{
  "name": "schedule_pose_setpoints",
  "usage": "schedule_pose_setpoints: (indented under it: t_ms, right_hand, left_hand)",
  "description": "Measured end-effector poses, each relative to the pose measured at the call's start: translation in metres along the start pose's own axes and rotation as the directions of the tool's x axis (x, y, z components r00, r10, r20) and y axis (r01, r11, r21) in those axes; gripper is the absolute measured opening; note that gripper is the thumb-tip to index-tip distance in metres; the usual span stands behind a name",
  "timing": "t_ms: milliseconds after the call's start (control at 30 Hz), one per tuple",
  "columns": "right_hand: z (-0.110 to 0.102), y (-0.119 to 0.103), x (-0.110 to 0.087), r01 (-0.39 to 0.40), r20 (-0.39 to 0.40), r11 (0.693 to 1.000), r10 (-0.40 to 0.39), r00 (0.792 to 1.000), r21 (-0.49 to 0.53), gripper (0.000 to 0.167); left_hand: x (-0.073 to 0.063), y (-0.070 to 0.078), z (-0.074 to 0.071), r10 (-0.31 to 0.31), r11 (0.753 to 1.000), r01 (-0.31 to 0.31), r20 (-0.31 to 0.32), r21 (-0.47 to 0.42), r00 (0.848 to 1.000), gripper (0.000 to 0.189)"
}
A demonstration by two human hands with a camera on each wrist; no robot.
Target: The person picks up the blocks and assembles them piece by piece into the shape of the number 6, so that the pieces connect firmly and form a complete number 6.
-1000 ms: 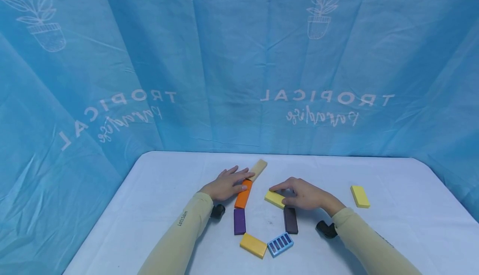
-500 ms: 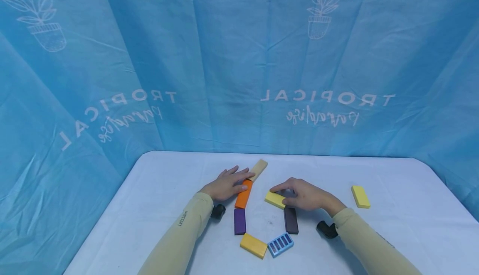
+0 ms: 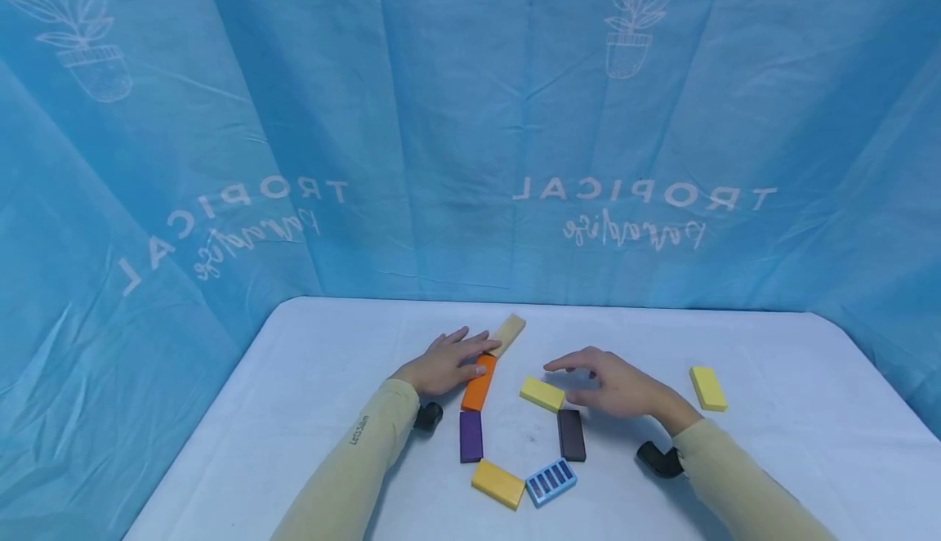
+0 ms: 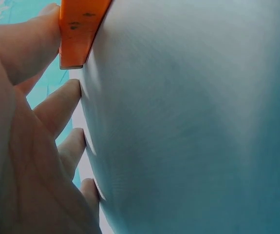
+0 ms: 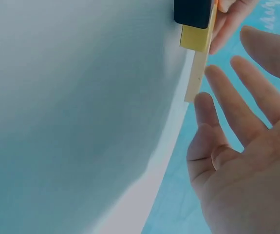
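Spread fingers of my left hand [image 3: 444,364] rest at the left of an orange block [image 3: 479,383], the thumb touching its top. The index finger reaches over the near end of a pale wooden block [image 3: 509,333]. In the left wrist view, the left hand [image 4: 42,131] has its thumb against the orange block [image 4: 81,29] and the other fingertips down at the table. My right hand [image 3: 613,386] hovers with relaxed fingers just right of a light yellow block [image 3: 542,393] and holds nothing. The right wrist view shows that hand [image 5: 252,151] with fingers apart.
A purple block [image 3: 471,436], a deeper yellow block [image 3: 498,484], a blue slotted block [image 3: 551,482] and a dark block [image 3: 572,435] continue the ring-like outline. Another light yellow block [image 3: 708,387] lies apart at right on the white-covered table [image 3: 294,443]. Blue curtain [image 3: 456,116] hangs behind.
My right hand has let go of the light yellow block and shifted slightly right, its fingers loosening. The block stays where it was. My left hand has not moved.
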State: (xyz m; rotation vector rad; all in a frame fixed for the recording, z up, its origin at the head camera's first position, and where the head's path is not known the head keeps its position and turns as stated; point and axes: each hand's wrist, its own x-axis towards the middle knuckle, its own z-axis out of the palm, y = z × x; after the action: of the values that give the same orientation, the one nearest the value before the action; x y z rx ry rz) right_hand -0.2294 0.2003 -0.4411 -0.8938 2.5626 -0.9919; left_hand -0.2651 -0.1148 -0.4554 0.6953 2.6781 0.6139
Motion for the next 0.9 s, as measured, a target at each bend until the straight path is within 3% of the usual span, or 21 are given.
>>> schedule_pose_setpoints:
  t_ms: [400,900]
  right_hand:
    - [-0.01,0.009,-0.034,0.023,-0.147,1.0,-0.025,0.989,-0.015,0.049]
    - [-0.03,0.023,-0.074,-0.073,-0.338,0.996,0.05,0.94,-0.056,0.051]
  left_hand:
    - [0.0,0.0,0.0,0.012,1.0,-0.012,-0.007,0.007,1.0,0.05]
    - [0.001,-0.002,0.001,0.014,1.0,-0.014,-0.009,-0.008,1.0,0.05]
